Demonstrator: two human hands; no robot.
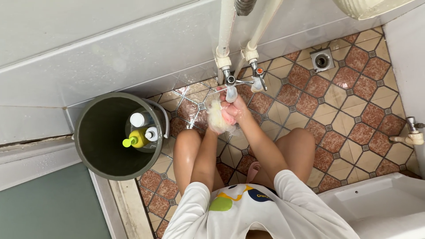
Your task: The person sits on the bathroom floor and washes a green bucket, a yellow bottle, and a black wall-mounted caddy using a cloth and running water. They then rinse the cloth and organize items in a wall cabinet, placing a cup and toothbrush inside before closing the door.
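At far left a dark bucket (95, 146) stands on the tiled floor (345, 110) against the wall, with a smaller pail (160, 116) tucked in it holding a yellow bottle (138, 139) and two white-capped ones; just right of it the person's bare knees frame both forearms, which reach forward and up toward the wall; the left hand (213, 116) is curled shut round a pale, wet cloth (216, 120), pressing it from the left; the right hand (234, 109) closes over the same cloth from the right, fingers bent, so the bundle sits squeezed between the two palms directly under the tap (230, 86); the floor beneath looks wet, so the washing seems under way, the cloth bunched, not wrung out or laid aside; whether water is running I cannot tell; further right a second valve (258, 76), then a floor drain (322, 59), and a white basin (376, 203) at the lower right.
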